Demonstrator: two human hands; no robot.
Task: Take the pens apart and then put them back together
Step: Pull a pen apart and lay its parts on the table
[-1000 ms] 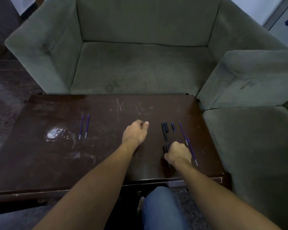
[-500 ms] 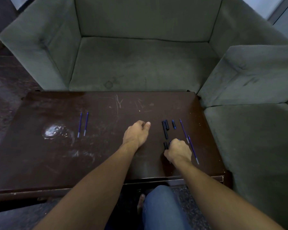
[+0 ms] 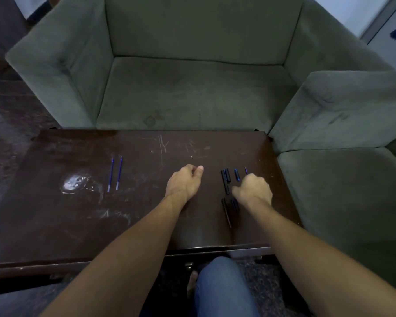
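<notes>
The left hand [image 3: 184, 183] is rested loosely curled; whether the refill [image 3: 245, 170] under the right hand [image 3: 253, 191] is grasped cannot be told.

left hand [image 3: 184, 183], right hand [image 3: 253, 191], both curled

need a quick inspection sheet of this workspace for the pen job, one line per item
surface: dark wooden table, scratched, white smudge at left
job's things: two blue refills side by side at left; black pen parts and a blue piece at right; a refill tip shows beyond the right hand
clutter: nothing seen
hands: left hand curled, resting on the table, contents hidden; right hand curled over the parts, grip unclear
cables: nothing seen
surroundings: grey-green sofas behind and at right; a knee in jeans below
</notes>
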